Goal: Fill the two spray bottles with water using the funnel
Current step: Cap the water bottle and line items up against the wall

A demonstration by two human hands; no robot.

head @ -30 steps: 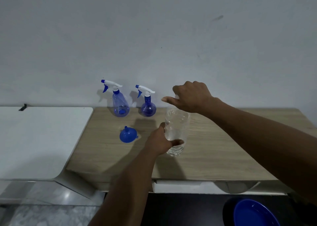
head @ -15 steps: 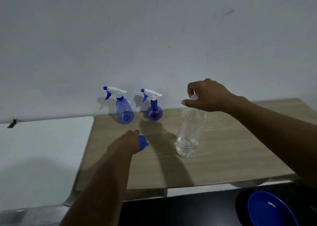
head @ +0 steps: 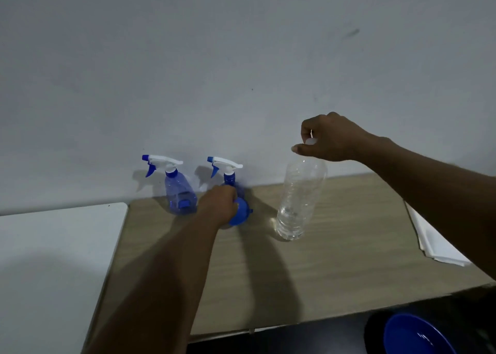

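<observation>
Two blue spray bottles with white triggers stand against the wall: the left spray bottle (head: 179, 192) in full view, the right spray bottle (head: 228, 175) partly hidden by my left hand (head: 218, 204). That hand is closed on the blue funnel (head: 239, 214), just in front of the right spray bottle. A clear water bottle (head: 299, 198) stands upright on the wooden table (head: 335, 259), with some water at its bottom. My right hand (head: 328, 137) hovers over its neck, pinching a small white cap (head: 311, 140).
A white table (head: 53, 259) adjoins the wooden one on the left. White paper (head: 434, 243) lies at the right edge. A blue bowl (head: 413, 336) sits below the table's front edge at lower right. The wall is close behind the bottles.
My left hand let go of the water bottle, moved left to the funnel and gripped it, now near the right spray bottle. My right hand took the cap off the water bottle.
</observation>
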